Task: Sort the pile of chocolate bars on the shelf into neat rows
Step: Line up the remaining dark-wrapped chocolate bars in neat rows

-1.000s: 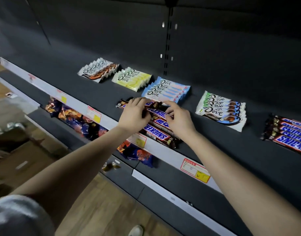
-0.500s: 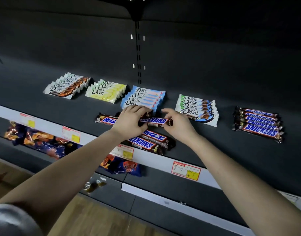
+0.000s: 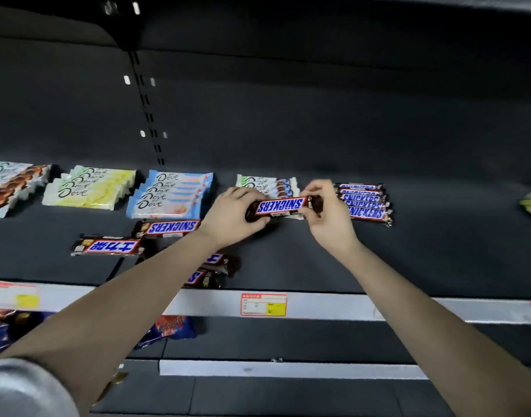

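I hold one Snickers bar (image 3: 280, 206) with both hands over the dark, matte shelf (image 3: 408, 260). My left hand (image 3: 232, 218) grips the left end with curled fingers, and my right hand (image 3: 330, 218) pinches the right end between thumb and fingertips. The bar is long and narrow, in a glossy brown wrapper with blue letters. It sits level, just left of the neat Snickers row (image 3: 365, 203) at the right, where I count four or five overlapping bars. Four loose bars lie nearer and to the left: one flat bar (image 3: 168, 227), one bar with Chinese print (image 3: 108, 245), and two bars (image 3: 219, 261) partly hidden under my left forearm. At the far side lie four fanned stacks of flat, shiny Dove bars: a white-brown stack (image 3: 14, 185), a yellow stack (image 3: 89, 191), a light blue stack (image 3: 171, 195) and a white-blue stack (image 3: 267, 183). A paper price label (image 3: 263, 304) sits on the white front strip.
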Tool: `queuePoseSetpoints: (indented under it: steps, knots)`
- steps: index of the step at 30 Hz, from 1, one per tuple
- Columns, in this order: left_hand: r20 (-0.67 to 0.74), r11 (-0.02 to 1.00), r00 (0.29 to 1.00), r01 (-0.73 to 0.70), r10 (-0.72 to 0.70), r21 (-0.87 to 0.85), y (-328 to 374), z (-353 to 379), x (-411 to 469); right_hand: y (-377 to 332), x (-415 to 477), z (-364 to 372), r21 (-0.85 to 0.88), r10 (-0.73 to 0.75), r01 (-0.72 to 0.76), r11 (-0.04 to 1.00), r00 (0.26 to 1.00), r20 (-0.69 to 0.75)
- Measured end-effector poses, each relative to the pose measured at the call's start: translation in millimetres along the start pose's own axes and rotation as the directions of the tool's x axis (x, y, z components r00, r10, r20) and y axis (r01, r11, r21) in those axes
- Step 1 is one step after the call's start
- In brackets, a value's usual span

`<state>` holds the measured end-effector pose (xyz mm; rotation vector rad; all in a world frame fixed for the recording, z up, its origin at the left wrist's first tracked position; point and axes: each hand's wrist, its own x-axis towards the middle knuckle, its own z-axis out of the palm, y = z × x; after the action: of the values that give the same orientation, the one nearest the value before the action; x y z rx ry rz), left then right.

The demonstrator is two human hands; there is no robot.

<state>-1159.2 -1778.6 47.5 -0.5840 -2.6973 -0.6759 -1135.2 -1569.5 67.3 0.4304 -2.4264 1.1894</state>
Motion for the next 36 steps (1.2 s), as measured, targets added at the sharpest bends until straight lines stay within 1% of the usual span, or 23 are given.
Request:
queuePoseSetpoints:
  steps: [2,4,8,10,14,18,22,25,30,33,36]
  knots:
    - [0.037,0.999,0.999,-0.032,0.033,-0.023,16,12,14,10,-5,-18,0.024,0.052,-0.051,0.998,0.998,-0.04]
    - [0.042,0.997,0.997,-0.061,0.063,-0.054,33,26,26,19,-13,-35,0.004,0.101,-0.101,0.995,0.993,-0.055]
    - [0.061,0.986,0.988,-0.139,0.145,-0.087,65,53,46,45,-32,-64,-0.164,0.155,-0.165,0.972,0.985,-0.076]
    - [0.062,0.982,0.982,-0.173,0.178,-0.076,77,64,50,56,-40,-74,-0.205,0.199,-0.211,0.956,0.977,-0.077]
    - [0.064,0.968,0.968,-0.24,0.245,-0.07,103,87,60,74,-51,-95,-0.237,0.286,-0.305,0.922,0.952,-0.109]
    - [0.032,0.967,0.971,-0.234,0.238,-0.099,121,105,68,85,-53,-105,-0.211,0.337,-0.363,0.907,0.929,-0.149]
    - [-0.052,0.955,0.958,-0.285,0.282,-0.079,124,120,68,94,-52,-103,-0.181,0.365,-0.399,0.899,0.911,-0.194]
    - [-0.114,0.956,0.953,-0.288,0.281,-0.051,123,124,66,102,-51,-99,-0.212,0.356,-0.398,0.893,0.91,-0.21]
    - [-0.145,0.964,0.955,-0.266,0.259,-0.028,125,125,66,110,-52,-94,-0.308,0.337,-0.376,0.874,0.925,-0.174]
    - [-0.186,0.963,0.95,-0.264,0.251,-0.048,125,125,66,111,-53,-94,-0.328,0.327,-0.36,0.873,0.932,-0.153]
    - [-0.244,0.964,0.947,-0.243,0.211,-0.11,125,124,65,108,-53,-97,-0.309,0.325,-0.347,0.885,0.938,-0.123]
